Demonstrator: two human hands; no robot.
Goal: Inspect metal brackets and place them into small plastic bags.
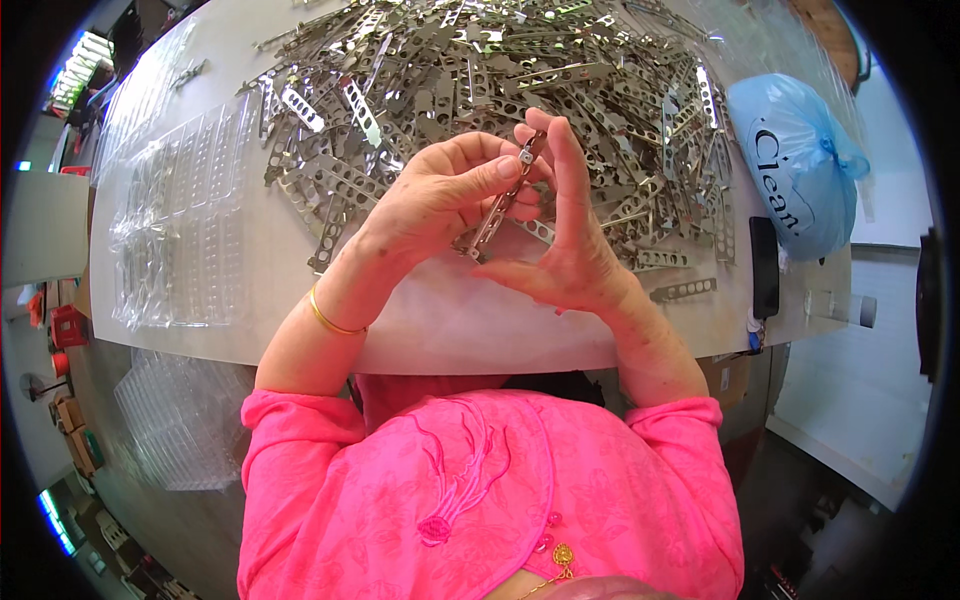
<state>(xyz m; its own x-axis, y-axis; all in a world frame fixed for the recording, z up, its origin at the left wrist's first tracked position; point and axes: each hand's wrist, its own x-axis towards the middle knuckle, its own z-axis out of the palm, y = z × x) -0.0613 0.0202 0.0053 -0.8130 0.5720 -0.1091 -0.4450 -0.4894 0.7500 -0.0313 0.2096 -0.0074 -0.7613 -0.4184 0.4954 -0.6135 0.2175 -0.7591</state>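
My left hand (430,195) pinches a narrow metal strip (492,222) between thumb and fingers, above the near edge of a heap. The strip is slim and shiny with a row of openings, and it tilts with its upper end to the right. Close beside it is my right hand (580,255), its thumb and index finger stretched wide apart. Other right-hand fingers curl behind the strip's upper part; whether they touch it I cannot tell. A large heap of perforated metal strips (440,85) lies just beyond both hands.
Clear plastic trays (190,225) lie on the white table (480,345) at left. A tied blue plastic bag (800,165) and a dark phone-like slab (764,268) are at right. One loose perforated strip (685,290) lies near my right wrist. More clear trays (180,420) stand below the table's left edge.
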